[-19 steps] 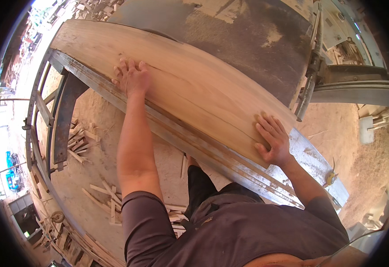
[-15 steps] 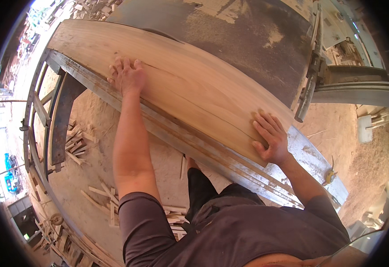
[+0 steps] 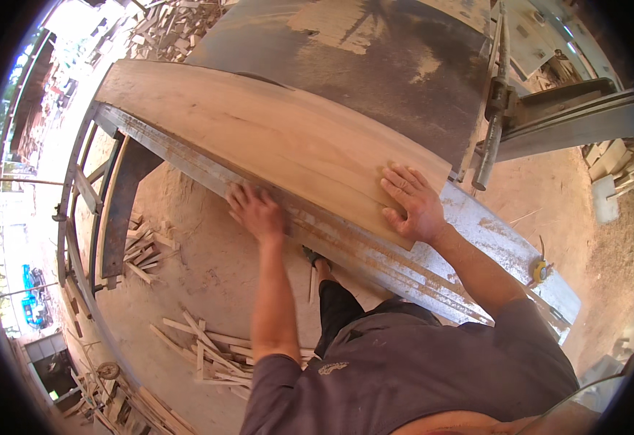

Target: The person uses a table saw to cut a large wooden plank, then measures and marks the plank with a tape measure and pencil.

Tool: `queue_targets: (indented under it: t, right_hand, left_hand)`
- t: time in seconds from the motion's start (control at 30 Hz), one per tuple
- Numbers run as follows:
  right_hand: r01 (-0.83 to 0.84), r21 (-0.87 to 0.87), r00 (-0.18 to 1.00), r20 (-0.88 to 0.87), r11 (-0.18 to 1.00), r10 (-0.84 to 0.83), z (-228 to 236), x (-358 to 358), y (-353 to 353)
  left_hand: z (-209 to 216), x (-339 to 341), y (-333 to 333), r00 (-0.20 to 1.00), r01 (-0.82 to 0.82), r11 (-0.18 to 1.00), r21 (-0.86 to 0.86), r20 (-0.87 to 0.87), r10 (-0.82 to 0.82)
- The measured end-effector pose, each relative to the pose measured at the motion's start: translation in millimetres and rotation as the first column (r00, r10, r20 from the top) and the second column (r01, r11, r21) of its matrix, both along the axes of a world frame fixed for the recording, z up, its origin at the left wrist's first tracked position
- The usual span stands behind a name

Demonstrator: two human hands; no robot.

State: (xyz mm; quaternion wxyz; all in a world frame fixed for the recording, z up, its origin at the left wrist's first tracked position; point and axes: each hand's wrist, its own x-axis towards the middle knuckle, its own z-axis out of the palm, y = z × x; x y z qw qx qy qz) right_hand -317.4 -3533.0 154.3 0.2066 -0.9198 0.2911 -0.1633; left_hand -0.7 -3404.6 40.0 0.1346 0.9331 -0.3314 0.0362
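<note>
A wide pale wooden board (image 3: pixel 259 138) lies aslant on a metal saw table, its far-left end tapering. My right hand (image 3: pixel 414 203) rests flat on the board's near right end, fingers stretched out and thumb apart. Off the board, my left hand (image 3: pixel 259 214) is over the near metal rail (image 3: pixel 360 250) with its fingers apart and slightly bent. It is a little smeared by motion and holds nothing. Part of a dark curved blade or disc edge (image 3: pixel 266 80) shows behind the board's far side.
The dark dusty table top (image 3: pixel 375 65) spreads beyond the board. A metal fence bar (image 3: pixel 492 138) stands at the right. A yellow tape measure (image 3: pixel 541 271) sits on the bare metal at the right end. Wood offcuts (image 3: pixel 212 348) lie on the floor at left.
My left hand has left the board's surface and come back toward me, down to the near rail. The board has shifted slightly left with my right hand still on it, while the view has also moved.
</note>
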Motion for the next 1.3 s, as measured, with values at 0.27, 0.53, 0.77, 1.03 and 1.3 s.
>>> queue_targets:
  t: [0.27,0.53,0.77,1.03,1.3]
  right_hand:
    - [0.002,0.022,1.0,-0.014,1.0,-0.002,16,10,-1]
    - [-0.013,0.039,0.999,0.038,0.999,0.011,13,36,-13]
    - [-0.019,0.017,0.997,0.075,1.0,0.018,12,74,-23]
    - [-0.018,0.027,0.999,0.031,0.999,0.018,-5,133,-34]
    - [-0.013,0.027,0.996,0.088,1.0,0.011,-16,203,-45]
  left_hand:
    - [10,-25,18,0.971,-0.063,0.965,-0.253,-0.239,0.001]
    - [-9,9,9,0.971,-0.07,0.92,-0.385,-0.236,-0.025]
    - [-17,51,3,0.971,-0.083,0.932,-0.354,-0.24,-0.005]
    - [-31,122,-5,0.965,-0.078,0.937,-0.342,-0.26,-0.015]
    - [-45,201,-15,0.958,-0.07,0.948,-0.311,-0.284,-0.022]
